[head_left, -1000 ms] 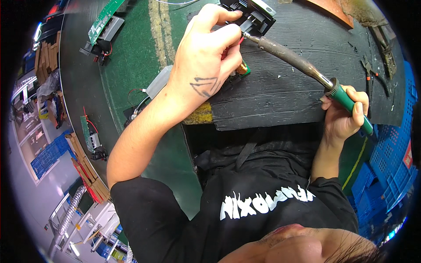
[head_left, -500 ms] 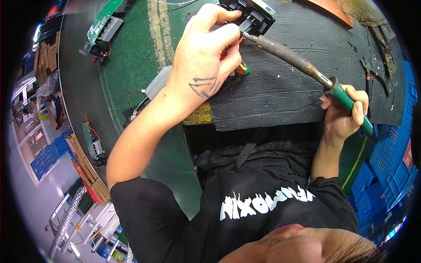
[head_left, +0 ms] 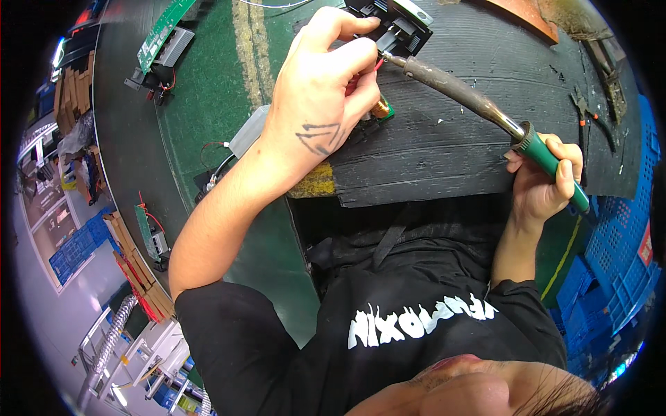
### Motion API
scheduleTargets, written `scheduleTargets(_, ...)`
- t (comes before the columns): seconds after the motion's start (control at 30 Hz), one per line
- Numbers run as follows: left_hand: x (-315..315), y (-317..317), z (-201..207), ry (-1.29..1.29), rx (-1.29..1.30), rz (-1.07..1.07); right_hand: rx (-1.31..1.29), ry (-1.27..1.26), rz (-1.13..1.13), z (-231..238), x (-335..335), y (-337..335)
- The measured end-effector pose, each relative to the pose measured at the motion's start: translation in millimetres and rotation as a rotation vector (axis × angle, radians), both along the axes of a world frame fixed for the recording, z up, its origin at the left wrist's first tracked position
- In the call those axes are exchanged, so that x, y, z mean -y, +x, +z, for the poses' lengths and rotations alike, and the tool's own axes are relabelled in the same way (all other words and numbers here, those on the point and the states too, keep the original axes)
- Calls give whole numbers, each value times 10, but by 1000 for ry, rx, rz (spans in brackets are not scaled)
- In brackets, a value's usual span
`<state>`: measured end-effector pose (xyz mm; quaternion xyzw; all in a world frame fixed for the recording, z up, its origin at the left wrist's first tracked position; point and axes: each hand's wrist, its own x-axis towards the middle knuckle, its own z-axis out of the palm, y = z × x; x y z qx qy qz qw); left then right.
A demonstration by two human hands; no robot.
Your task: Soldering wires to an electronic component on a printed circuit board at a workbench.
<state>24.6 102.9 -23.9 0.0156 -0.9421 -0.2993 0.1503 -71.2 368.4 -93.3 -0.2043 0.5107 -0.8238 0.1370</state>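
My right hand [head_left: 544,179] is wrapped round the green handle of a soldering iron [head_left: 466,92]. The iron's long metal barrel slants up to the left, and its tip meets the terminal area of a black plastic housing [head_left: 401,35]. My left hand [head_left: 322,90] has its fingers bent and closed at the left side of that housing, one fingertip pressing on its top. A bit of red wire [head_left: 379,64] shows beside these fingertips. Under the hand, a copper coil [head_left: 381,107] on a green circuit board peeks out; the rest is covered by my fingers.
Black ribbed matting [head_left: 430,159] covers the bench before me. Pliers with orange-marked handles [head_left: 590,118] lie at right, near blue plastic crates [head_left: 614,243]. Circuit boards with heatsinks [head_left: 173,47] stand on the green surface at left; another small board [head_left: 147,232] is farther left.
The small board at far left has shifted slightly nearer to me. My left hand and the housing have moved a touch left; the soldering iron stays almost in place at the housing.
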Motion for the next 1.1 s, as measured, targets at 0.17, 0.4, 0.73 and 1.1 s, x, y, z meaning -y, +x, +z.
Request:
scheduleTargets(0.17, 5, -5, -10, -13, -15, -13, 14, 5, 0, 5, -6, -3)
scheduleTargets(0.4, -2, -6, -9, -20, -20, -16, 27, 14, -17, 17, 10, 0)
scheduleTargets(0.73, -1, -7, -8, -37, -11, -3, 54, 2, -32, 31, 23, 5)
scheduleTargets(1.1, 0, -5, -6, -7, 0, 4, 75, -42, -71, 10, 15, 2)
